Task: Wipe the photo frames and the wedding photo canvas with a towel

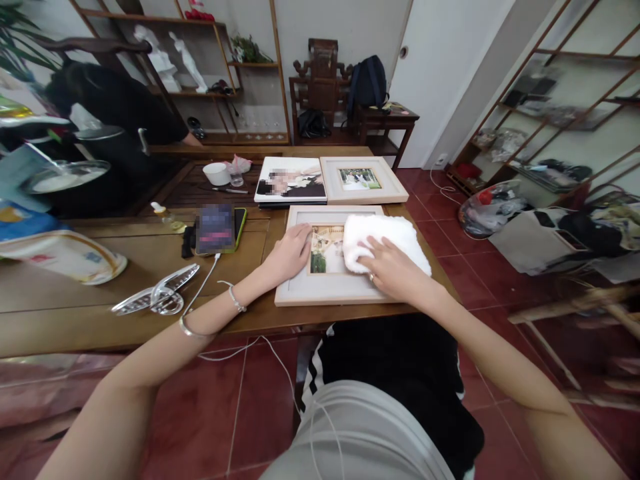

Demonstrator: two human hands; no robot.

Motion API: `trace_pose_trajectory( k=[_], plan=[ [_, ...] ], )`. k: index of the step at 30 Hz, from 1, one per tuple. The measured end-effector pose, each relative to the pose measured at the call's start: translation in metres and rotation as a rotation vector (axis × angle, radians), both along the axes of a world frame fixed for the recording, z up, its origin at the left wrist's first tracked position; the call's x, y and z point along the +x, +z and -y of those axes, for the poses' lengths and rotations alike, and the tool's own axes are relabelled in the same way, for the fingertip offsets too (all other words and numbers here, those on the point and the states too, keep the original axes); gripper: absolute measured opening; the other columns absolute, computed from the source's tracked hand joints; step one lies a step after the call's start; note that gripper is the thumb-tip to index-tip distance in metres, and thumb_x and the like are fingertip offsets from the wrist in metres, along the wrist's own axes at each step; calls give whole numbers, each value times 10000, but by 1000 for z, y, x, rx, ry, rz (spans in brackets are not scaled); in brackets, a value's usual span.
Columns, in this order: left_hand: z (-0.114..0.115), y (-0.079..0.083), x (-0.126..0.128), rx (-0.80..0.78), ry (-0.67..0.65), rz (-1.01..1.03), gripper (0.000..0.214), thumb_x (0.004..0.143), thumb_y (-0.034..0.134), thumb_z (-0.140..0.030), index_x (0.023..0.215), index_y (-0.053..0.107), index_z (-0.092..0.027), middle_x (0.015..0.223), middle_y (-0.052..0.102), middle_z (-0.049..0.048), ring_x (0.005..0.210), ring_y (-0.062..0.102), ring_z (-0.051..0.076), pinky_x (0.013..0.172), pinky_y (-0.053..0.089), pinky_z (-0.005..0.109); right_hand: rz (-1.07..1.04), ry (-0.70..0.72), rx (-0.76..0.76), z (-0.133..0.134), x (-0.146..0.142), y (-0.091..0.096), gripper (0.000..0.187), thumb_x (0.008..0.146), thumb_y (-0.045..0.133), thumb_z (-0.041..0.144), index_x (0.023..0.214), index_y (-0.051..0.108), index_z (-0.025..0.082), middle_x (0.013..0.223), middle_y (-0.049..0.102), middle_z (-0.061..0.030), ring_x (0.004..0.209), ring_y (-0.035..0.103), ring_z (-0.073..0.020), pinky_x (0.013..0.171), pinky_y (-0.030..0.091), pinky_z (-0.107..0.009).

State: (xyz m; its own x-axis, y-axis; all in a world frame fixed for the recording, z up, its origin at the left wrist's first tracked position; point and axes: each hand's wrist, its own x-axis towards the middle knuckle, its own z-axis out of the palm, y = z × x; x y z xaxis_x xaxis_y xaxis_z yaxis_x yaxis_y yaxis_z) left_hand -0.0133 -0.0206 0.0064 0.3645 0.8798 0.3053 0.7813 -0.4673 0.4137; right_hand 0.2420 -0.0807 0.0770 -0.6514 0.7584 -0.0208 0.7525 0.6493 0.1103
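A picture frame [330,297] with a pale wooden edge and a wide light mat lies on the table in front of me. It holds a small photo [323,252], partly covered on its right. My left hand [294,252] lies across the frame's left side, its fingers stretched toward the photo. On the right half, my right hand [393,267] presses a fluffy white cloth [407,233] onto the frame, fingers bent over the cloth's near left part. The cloth hides the frame's upper right area.
Behind lie a second framed photo [367,197] and a photo panel [291,180]. Left on the wooden table [240,287] are a phone [240,230] on a white cable, a clear hair claw [163,290], a dropper bottle [170,217] and a white cup [217,174]. Another person [125,100] sits far left.
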Motion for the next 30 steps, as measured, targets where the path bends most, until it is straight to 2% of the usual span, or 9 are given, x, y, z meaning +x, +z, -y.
trace_pose_trajectory(
  k=[4, 6, 8, 12, 18, 21, 23, 26, 30],
  plan=[
    [-2, -3, -1, 15, 5, -4, 435, 956, 379, -228, 1371, 474, -141, 1440, 503, 174, 1374, 437, 288, 1105, 411, 553, -22, 36, -64, 51, 4, 5, 414, 809, 520, 42, 1184, 664, 144, 1458, 512, -204, 1386, 436, -364, 1114, 361, -560],
    [-2, -3, -1, 17, 3, -12, 442, 953, 380, -226, 1375, 474, -137, 1445, 501, 178, 1375, 437, 289, 1104, 412, 556, -58, 52, -68, 64, 5, 4, 432, 791, 527, 36, 1186, 661, 152, 1462, 509, -202, 1381, 445, -368, 1112, 375, -569],
    [-3, -3, -1, 13, -3, -24, 449, 951, 377, -224, 1378, 475, -123, 1452, 494, 189, 1379, 432, 293, 1103, 413, 561, -92, 55, -69, 64, 5, 1, 441, 783, 529, 37, 1192, 654, 149, 1453, 519, -202, 1386, 440, -366, 1116, 380, -564],
    [-5, -2, -2, 17, -25, -56, 459, 957, 361, -233, 1369, 485, -76, 1444, 501, 213, 1392, 416, 301, 1115, 406, 555, -122, 12, -47, 37, 4, -5, 440, 793, 511, 32, 1205, 643, 114, 1446, 524, -211, 1412, 405, -353, 1151, 342, -535],
    [-7, -1, -3, 50, -58, -97, 454, 966, 362, -249, 1362, 499, -73, 1428, 525, 198, 1392, 423, 292, 1144, 391, 506, -131, -98, 63, -40, 4, -12, 433, 870, 462, 78, 1285, 586, 66, 1452, 502, -244, 1426, 389, -319, 1170, 302, -471],
    [-6, -1, -3, 44, -60, -85, 452, 969, 361, -253, 1362, 498, -77, 1435, 516, 202, 1395, 416, 291, 1139, 391, 520, -156, -121, 155, -76, 3, -16, 457, 872, 457, 69, 1317, 560, 69, 1517, 437, -212, 1458, 320, -345, 1165, 282, -509],
    [-6, -1, -3, 32, -50, -71, 452, 970, 361, -259, 1360, 501, -76, 1438, 511, 206, 1397, 411, 293, 1134, 396, 525, -135, -86, 167, -90, 1, -17, 448, 862, 473, 67, 1298, 575, 83, 1530, 427, -191, 1463, 296, -363, 1155, 268, -541],
    [-5, -2, -2, 22, -24, -51, 461, 974, 359, -271, 1360, 505, -66, 1434, 513, 206, 1394, 417, 290, 1140, 393, 511, -78, -16, 129, -88, -3, -17, 417, 860, 487, 71, 1259, 604, 94, 1504, 462, -192, 1451, 312, -364, 1138, 260, -561],
    [-5, -4, -2, 19, -11, -21, 470, 980, 361, -291, 1368, 502, -66, 1445, 507, 197, 1392, 420, 287, 1149, 383, 508, -20, 26, 58, -47, -6, -10, 415, 862, 475, 65, 1250, 618, 98, 1461, 504, -206, 1412, 367, -361, 1098, 301, -554]
  ],
)
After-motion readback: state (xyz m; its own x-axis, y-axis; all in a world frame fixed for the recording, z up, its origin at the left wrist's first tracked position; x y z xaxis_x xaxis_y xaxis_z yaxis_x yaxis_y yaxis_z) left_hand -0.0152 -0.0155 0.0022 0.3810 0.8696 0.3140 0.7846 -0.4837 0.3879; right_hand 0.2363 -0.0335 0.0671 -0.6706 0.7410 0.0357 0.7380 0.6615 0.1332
